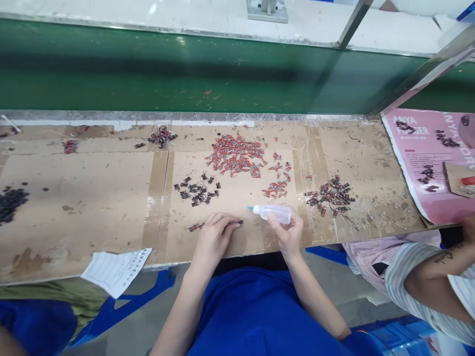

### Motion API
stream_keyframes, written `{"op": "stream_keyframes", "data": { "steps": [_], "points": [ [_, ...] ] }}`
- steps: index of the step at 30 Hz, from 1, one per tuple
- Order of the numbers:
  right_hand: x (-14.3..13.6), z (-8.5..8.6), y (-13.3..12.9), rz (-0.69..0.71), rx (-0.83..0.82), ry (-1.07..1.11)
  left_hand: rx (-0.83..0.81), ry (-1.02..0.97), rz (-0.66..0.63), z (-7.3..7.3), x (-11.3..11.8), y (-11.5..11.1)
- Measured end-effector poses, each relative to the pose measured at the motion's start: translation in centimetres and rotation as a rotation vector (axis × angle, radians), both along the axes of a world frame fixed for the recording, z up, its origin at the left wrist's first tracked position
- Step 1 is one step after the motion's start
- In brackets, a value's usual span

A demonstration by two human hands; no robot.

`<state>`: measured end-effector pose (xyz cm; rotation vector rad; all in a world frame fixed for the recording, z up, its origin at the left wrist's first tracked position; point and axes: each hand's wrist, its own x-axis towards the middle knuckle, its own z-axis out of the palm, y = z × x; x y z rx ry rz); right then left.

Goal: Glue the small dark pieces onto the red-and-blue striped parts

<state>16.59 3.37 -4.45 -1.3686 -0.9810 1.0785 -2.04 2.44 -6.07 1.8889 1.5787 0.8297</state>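
L hand: my left hand (215, 233) is over the near edge of the brown cardboard-covered bench surface (92, 198), abt. mid-length; thumb + fingertips pinch a small black piece (241, 222), exact shape too small to tell.
R hand: my right hand (289, 231), also by the near edge, grips a clear plastic squeeze bottle (276, 213), thumb on its near side.
Bottle: tilted nearly flat, blue nozzle tip (251, 207) pointing to the surface's left end; tip near the blk piece, apart from it.
Red pile: big heap of thin red-and-silver parts (237, 154), mid-surface twd. the far edge; smaller red group (276, 188) just off its right, nearer me.
Blk group: loose short black parts (198, 191), btwn. my L hand and the far edge.
Red/blk pcs: a pile of mixed red-and-black pieces (334, 195) right of the bottle; a few red-and-black pieces (195, 227) just left of my L hand, close to the near edge.
L end: heap of small black parts (11, 203).
Paper: white printed slip (117, 271) hanging over the near edge, left of me.
R end: pink printed sheet (419, 153) up to the far edge; co-worker's striped sleeve (411, 277) below the near edge.
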Motion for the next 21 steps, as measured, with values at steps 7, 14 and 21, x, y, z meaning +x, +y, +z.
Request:
{"op": "stream_keyframes", "data": {
  "steps": [7,14,21],
  "points": [
    [-3.3,-0.3,1.0,0.221,0.155,-0.149,0.023,0.051,0.009,-0.3,0.2,-0.8],
    [-0.3,-0.4,1.6,0.329,0.327,-0.569,0.016,-0.013,0.026,0.0,-0.7,-1.8],
    [7.9,-0.7,4.0,0.312,0.378,-1.066,-0.052,-0.116,0.076,0.9,-1.2,-2.7]
  ]
}}
